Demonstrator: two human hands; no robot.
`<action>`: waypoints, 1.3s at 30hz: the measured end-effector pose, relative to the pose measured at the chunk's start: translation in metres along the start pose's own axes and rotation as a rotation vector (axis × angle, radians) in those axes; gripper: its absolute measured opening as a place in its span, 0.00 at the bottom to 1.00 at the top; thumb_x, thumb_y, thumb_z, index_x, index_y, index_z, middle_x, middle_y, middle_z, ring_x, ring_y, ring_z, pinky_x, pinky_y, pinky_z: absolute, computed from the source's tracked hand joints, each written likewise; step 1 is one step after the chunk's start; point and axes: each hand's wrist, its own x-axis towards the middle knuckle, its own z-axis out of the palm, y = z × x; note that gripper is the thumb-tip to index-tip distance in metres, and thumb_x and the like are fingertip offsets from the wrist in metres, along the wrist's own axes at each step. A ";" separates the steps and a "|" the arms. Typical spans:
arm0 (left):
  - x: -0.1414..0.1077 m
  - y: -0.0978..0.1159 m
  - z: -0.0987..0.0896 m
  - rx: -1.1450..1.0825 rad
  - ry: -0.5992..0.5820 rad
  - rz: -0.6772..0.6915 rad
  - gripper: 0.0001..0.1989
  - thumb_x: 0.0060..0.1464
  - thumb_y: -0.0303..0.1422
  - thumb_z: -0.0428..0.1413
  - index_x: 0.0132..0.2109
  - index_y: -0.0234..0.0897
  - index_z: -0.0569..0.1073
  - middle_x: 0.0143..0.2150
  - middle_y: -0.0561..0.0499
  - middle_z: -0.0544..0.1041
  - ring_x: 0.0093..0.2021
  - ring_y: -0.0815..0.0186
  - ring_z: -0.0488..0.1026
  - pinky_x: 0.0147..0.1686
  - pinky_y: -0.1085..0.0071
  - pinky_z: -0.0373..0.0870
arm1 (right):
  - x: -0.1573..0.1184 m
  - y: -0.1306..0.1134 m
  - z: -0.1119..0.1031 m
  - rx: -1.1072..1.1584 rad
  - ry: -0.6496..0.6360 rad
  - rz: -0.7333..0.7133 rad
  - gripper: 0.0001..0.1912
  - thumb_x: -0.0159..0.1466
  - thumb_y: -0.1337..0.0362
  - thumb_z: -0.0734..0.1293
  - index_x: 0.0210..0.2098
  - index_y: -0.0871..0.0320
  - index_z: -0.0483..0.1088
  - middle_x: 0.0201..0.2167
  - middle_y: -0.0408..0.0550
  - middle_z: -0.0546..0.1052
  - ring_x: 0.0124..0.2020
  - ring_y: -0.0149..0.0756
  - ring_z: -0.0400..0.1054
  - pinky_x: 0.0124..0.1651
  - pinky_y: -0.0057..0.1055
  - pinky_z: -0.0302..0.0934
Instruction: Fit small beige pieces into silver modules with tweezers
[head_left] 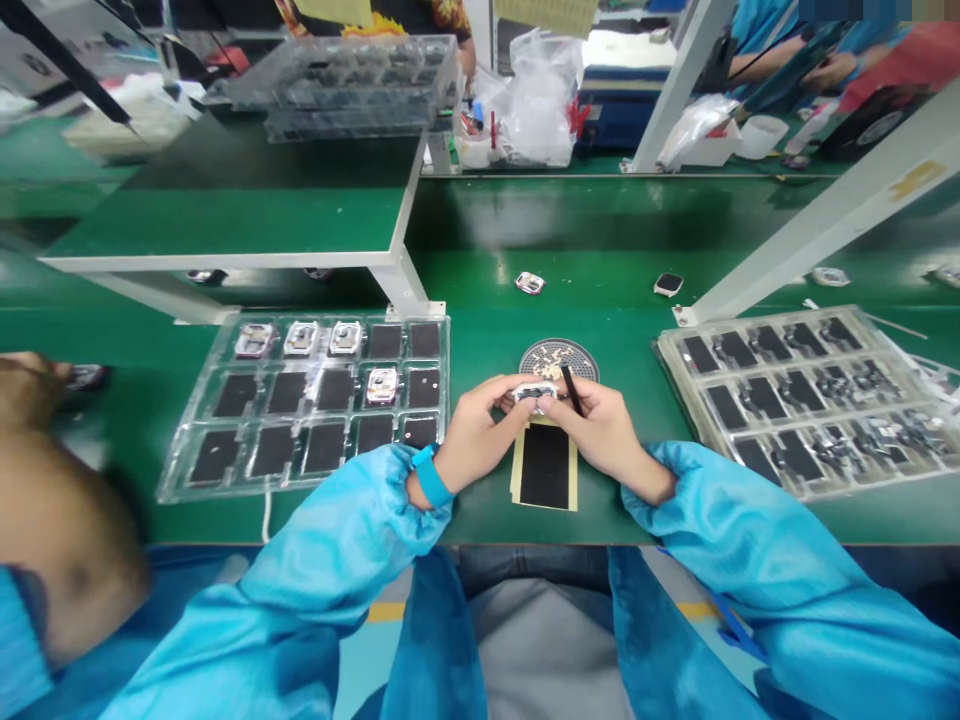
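Observation:
Between the fingertips of both hands is a small silvery watch case [534, 393], its open inside showing dark parts. My left hand [480, 430], with a blue band at the wrist, pinches its left side. My right hand [602, 428] grips the right side and also has a thin black stick-like tool [571, 390] against its fingers. Just beyond the hands lies a round grey dish [527, 352] with many tiny pale pieces in it. Below them a black sheet with yellowish edges [546, 470] lies flat on the green bench.
A clear compartment tray [174, 485] with several watch cases lies left. Stacked trays [679, 395] holding small dark parts sit right. A green raised shelf [300, 215] and a slanted white post [810, 210] flank the bench. A co-worker's arm [60, 500] reaches in at far left.

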 end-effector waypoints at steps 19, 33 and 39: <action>-0.002 -0.001 0.006 0.007 0.088 0.033 0.11 0.64 0.33 0.58 0.51 0.37 0.78 0.48 0.45 0.81 0.44 0.62 0.78 0.45 0.66 0.76 | 0.002 0.008 0.013 0.060 0.098 -0.027 0.19 0.59 0.47 0.74 0.34 0.56 0.73 0.29 0.44 0.76 0.30 0.34 0.67 0.35 0.32 0.64; -0.004 0.007 0.012 0.095 0.063 0.162 0.11 0.66 0.31 0.56 0.53 0.38 0.77 0.45 0.47 0.79 0.42 0.65 0.75 0.44 0.69 0.72 | 0.009 -0.005 0.007 -0.013 0.116 -0.111 0.23 0.56 0.43 0.76 0.27 0.56 0.69 0.22 0.39 0.67 0.24 0.30 0.57 0.28 0.30 0.53; -0.007 0.010 0.014 0.137 0.114 0.173 0.10 0.67 0.31 0.55 0.52 0.38 0.77 0.43 0.48 0.78 0.43 0.64 0.74 0.44 0.69 0.71 | 0.009 -0.002 0.012 0.043 0.130 -0.115 0.23 0.56 0.43 0.76 0.27 0.55 0.68 0.22 0.39 0.66 0.25 0.30 0.57 0.28 0.30 0.53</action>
